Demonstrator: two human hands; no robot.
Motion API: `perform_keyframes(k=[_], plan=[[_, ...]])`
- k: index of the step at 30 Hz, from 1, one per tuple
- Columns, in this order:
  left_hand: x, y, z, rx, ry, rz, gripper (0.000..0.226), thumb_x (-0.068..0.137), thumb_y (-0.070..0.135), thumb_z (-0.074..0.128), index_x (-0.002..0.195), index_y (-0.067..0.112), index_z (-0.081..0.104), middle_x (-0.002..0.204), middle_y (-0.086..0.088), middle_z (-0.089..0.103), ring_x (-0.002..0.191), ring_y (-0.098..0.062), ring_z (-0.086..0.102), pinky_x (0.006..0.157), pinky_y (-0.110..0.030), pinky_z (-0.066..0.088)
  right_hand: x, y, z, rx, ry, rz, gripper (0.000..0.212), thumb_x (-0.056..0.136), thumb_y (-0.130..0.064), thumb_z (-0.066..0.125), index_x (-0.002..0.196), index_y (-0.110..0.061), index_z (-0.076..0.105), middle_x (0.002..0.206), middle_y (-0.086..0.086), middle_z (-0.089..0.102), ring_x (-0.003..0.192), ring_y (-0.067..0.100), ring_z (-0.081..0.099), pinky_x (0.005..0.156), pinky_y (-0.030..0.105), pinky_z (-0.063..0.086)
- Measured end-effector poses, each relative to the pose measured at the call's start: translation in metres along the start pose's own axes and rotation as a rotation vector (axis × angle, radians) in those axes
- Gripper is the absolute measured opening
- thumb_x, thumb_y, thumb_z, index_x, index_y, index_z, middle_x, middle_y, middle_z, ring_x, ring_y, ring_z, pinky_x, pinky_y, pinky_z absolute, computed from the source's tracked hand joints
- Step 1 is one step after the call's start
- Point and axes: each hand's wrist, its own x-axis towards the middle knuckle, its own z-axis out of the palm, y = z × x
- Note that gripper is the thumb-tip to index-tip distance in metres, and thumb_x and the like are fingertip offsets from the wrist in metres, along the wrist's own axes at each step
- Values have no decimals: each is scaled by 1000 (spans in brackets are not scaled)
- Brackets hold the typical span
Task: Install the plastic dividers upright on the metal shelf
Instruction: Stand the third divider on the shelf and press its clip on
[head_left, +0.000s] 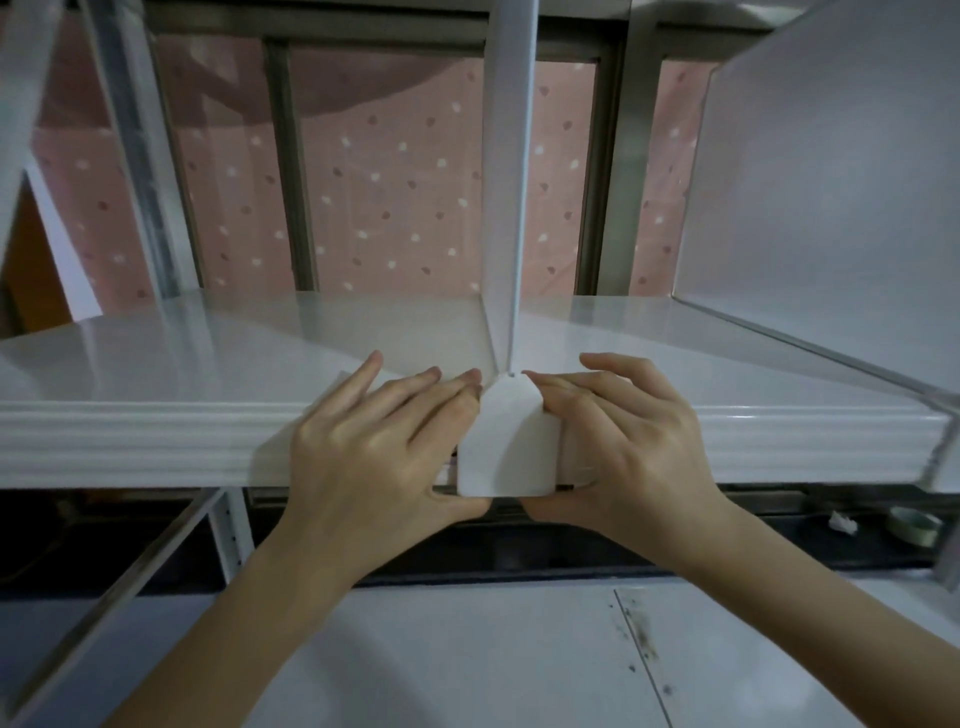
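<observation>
White divider clip (506, 447) on shelf edge (156, 441) | left hand (374, 457) grips it | right hand (628, 447) grips it

Both forearms reach forward; left hand (374, 447) and right hand (628, 441) flank each other, thumbs tucked under.

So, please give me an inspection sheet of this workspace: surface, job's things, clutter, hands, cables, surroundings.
Surface: white metal shelf, glossy, ribbed front edge.
Job's things: upright divider at mid-shelf, its white clip over the front edge; another clear divider at right.
Clutter: tape roll and crumpled white scrap on the dark ledge below.
Hands: left hand and right hand flank the clip, thumbs under it, fingers resting on the shelf.
Cables: nothing seen.
Surroundings: pink dotted curtain behind window bars.
</observation>
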Motion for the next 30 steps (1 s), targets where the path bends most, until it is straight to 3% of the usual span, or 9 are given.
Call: perform_keyframes(k=[3,7,12,19,23,30], plan=[[0,-2,-4,-34,-23,-12,47,58,42,82,91,8,76,103,-2,74,93,-20,72,82,-47,56,2,-5,1,8,-19,19,51,50,-30,83,87,5,72,98,10,74,84,24,71,83,34,48],[3,-6,-11,-103,-57,14,42,59,34,80,90,6,77,94,-3,75,84,-19,73,72,-31,56,5,-10,-2,0,-33,41,52,50,-28,83,89,3,73,96,9,74,79,23,71,66,23,42],[4,-16,-17,-139,-131,45,42,59,33,80,90,5,76,96,-3,75,84,-17,72,66,-24,50,13,-14,-3,-58,-73,31,56,42,-32,85,87,-1,74,88,3,75,66,18,67,47,21,37],[2,-27,-20,-202,-212,56,49,56,37,81,93,9,65,109,-7,72,80,-19,71,52,-29,55,16,-20,1,-78,-47,26,46,49,-31,81,85,-2,75,83,3,74,63,19,65,47,22,39],[4,-29,-22,-206,-248,55,44,55,35,80,83,1,74,104,-6,73,79,-18,70,49,-29,54,16,-24,2,-86,-31,29,43,50,-27,78,84,-2,75,83,4,74,62,19,65,47,23,41],[4,-36,-25,-240,-282,52,43,57,34,74,79,-2,71,93,-6,72,65,-21,67,42,-31,50,22,-29,9,-65,5,13,42,49,-23,79,83,0,75,79,6,74,67,20,68,54,23,41]])
